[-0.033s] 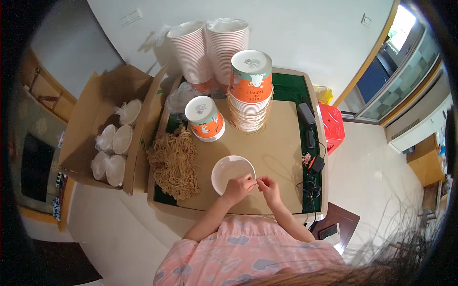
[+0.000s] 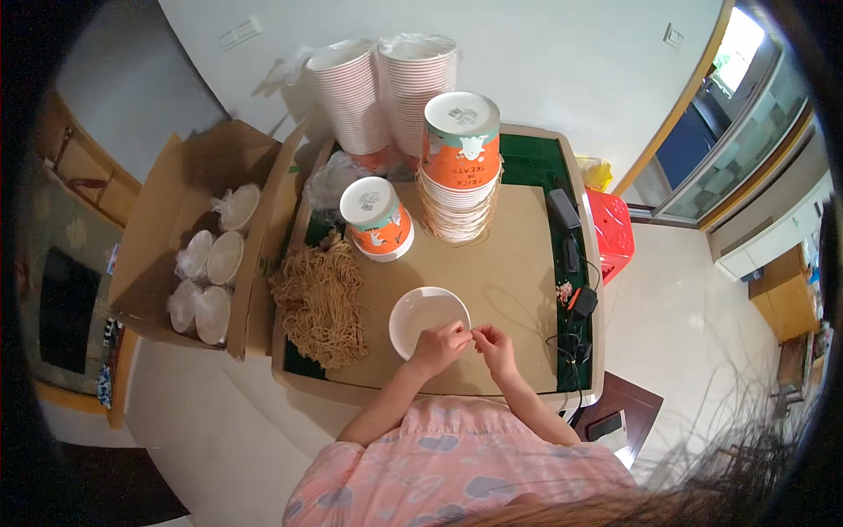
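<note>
In front of me a white paper bucket (image 2: pixel 411 318) stands mouth up on a brown cardboard sheet (image 2: pixel 518 290). My left hand (image 2: pixel 443 344) lies over its near right rim, thumb and fingers pinched together. Just right of the rim, my right hand (image 2: pixel 496 348) is closed in a pinch too, its fingertips nearly meeting the left ones. What they pinch is too small to make out. To the left lies a heap of tan twine (image 2: pixel 320 303). Beyond the bucket, an orange printed paper bucket (image 2: pixel 378 220) sits upside down.
A tall upside-down stack of printed buckets (image 2: pixel 462 154), with twine loops around its lower rims, stands at the back. Behind are two plastic-wrapped bucket stacks (image 2: pixel 420 88). An open carton (image 2: pixel 145 263) on the left holds several wrapped buckets. Black adapters (image 2: pixel 564 212) and cables line the table's right edge.
</note>
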Motion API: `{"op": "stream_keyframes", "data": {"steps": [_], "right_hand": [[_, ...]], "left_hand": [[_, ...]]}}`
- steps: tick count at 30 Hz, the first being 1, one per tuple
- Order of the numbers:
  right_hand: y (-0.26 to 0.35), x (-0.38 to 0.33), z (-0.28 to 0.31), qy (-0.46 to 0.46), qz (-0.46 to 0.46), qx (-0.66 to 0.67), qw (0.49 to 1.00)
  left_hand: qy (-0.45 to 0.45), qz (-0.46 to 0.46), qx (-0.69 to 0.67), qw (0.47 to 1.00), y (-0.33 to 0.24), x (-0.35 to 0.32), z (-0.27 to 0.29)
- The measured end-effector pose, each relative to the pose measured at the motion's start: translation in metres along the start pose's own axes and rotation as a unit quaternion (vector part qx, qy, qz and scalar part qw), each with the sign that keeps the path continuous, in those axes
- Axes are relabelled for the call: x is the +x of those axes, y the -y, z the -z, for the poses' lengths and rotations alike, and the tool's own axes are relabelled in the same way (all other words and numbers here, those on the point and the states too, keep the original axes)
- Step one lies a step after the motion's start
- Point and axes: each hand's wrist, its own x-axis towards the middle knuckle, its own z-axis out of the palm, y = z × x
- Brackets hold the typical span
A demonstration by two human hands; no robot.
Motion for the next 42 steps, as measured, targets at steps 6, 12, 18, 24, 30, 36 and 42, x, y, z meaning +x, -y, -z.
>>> {"op": "stream_keyframes", "data": {"steps": [6,12,18,24,30,36,42], "right_hand": [[-0.008,-0.001,0.006,0.020,-0.002,-0.040,0.999],[-0.015,0.001,0.011,0.075,0.144,-0.070,0.984],[-0.006,-0.005,0.006,0.033,0.079,-0.123,0.989],[-0.005,-0.004,0.005,0.039,-0.080,0.069,0.994],[-0.006,-0.006,0.004,0.047,-0.173,0.166,0.970],[-0.011,-0.007,0.008,0.070,-0.197,0.204,0.956],[-0.008,-0.007,0.006,0.062,-0.203,0.204,0.956]], "left_hand": [[0.000,0.011,-0.031,0.999,0.002,-0.006,-0.002],[0.007,0.140,-0.145,0.980,0.004,-0.012,-0.009],[-0.029,0.179,-0.174,0.968,0.008,-0.013,-0.015],[-0.045,0.205,-0.152,0.966,-0.003,-0.008,-0.016],[-0.049,0.164,-0.092,0.981,-0.003,-0.012,-0.014],[-0.032,0.134,-0.056,0.989,-0.005,-0.013,-0.012],[-0.029,0.134,-0.034,0.990,-0.008,-0.011,-0.011]]}}
